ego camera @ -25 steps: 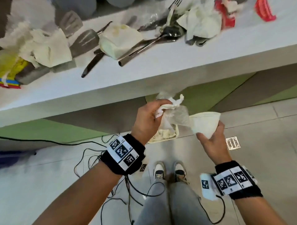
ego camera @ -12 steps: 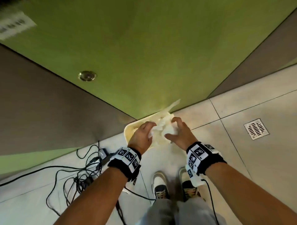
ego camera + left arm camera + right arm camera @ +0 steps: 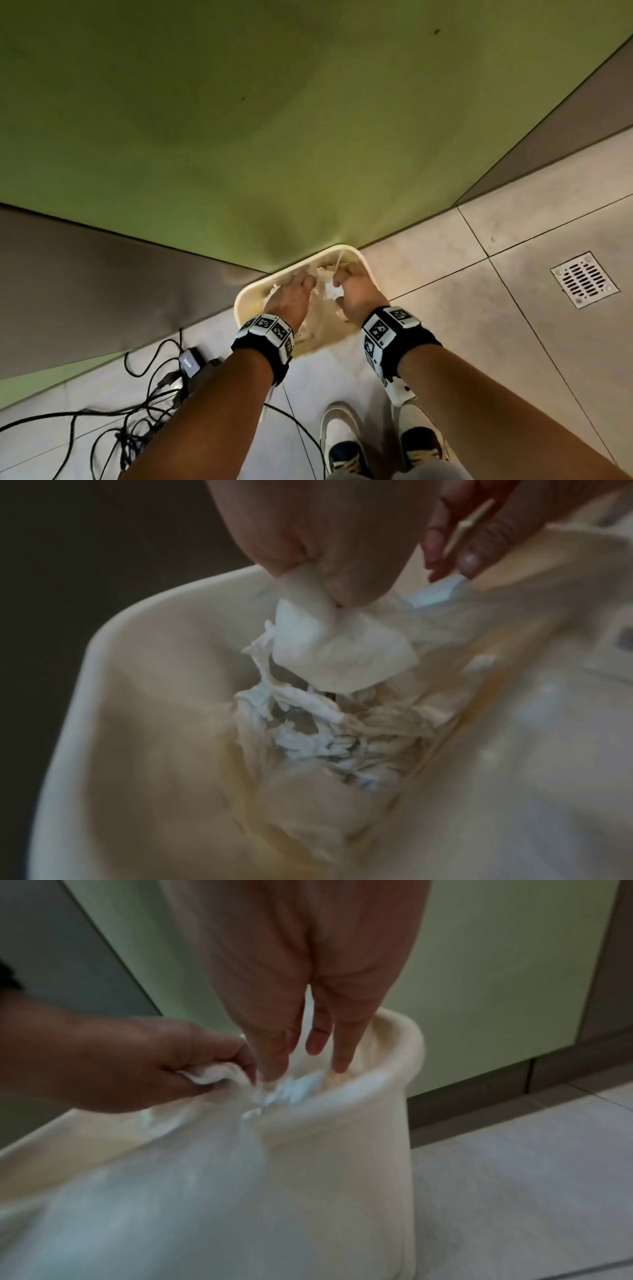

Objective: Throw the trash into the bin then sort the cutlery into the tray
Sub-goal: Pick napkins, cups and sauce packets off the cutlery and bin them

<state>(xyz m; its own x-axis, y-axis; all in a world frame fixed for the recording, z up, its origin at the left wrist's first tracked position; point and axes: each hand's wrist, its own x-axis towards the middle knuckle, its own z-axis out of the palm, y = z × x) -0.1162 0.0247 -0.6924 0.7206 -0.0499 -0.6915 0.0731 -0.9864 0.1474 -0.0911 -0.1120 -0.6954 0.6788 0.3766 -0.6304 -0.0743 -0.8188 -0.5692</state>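
A cream plastic bin (image 3: 250, 294) stands on the floor against the green cabinet front, with crumpled white tissues (image 3: 308, 739) lying inside it. My left hand (image 3: 306, 282) is over the bin mouth and pinches a white tissue (image 3: 342, 647) between thumb and fingers. That tissue (image 3: 212, 1074) also shows in the right wrist view. My right hand (image 3: 308, 1056) points its straight fingers down into the bin (image 3: 394, 1056), with blurred white paper (image 3: 284, 1091) just below them. Cutlery and tray are out of view.
A tangle of black cables and a power adapter (image 3: 188, 359) lies on the tiles to the left of the bin. A metal floor drain (image 3: 584, 279) sits at the right. My shoes (image 3: 342, 442) stand just behind the bin.
The view has dropped from the table edge to the floor. Both hands have gone down from below the table into the bin mouth, and the right hand's fingers have straightened.
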